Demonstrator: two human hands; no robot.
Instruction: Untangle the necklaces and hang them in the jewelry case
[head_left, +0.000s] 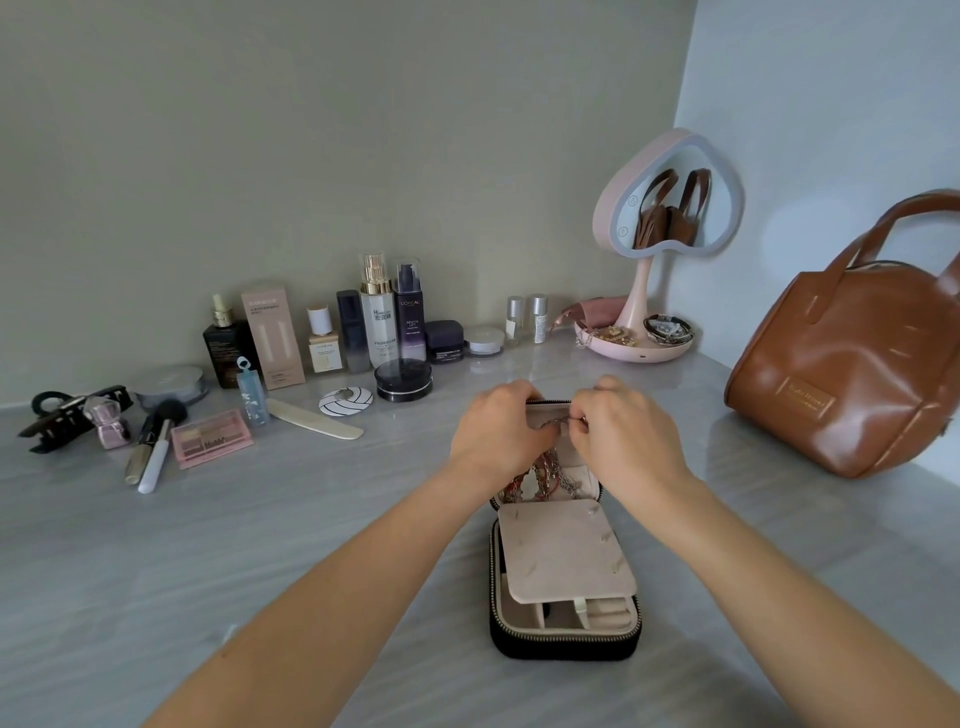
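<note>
A black zip jewelry case (563, 642) lies open on the grey table, its pink flap (563, 553) folded over the lower tray. Its lid stands at the far end with a pale lining. Several necklaces (550, 475), silver chain and red strands, hang in a bunch inside the lid. My left hand (501, 423) and my right hand (626, 431) are both at the top of the lid, fingers curled, pinching a thin silver chain between them. The chain's upper end is hidden by my fingers.
Cosmetic bottles (384, 312), jars, a brush and a pink palette (210, 436) line the back left. A pink heart mirror (670, 197) with a jewellery dish (634, 345) stands at the back right. A brown leather bag (852, 374) sits at the right.
</note>
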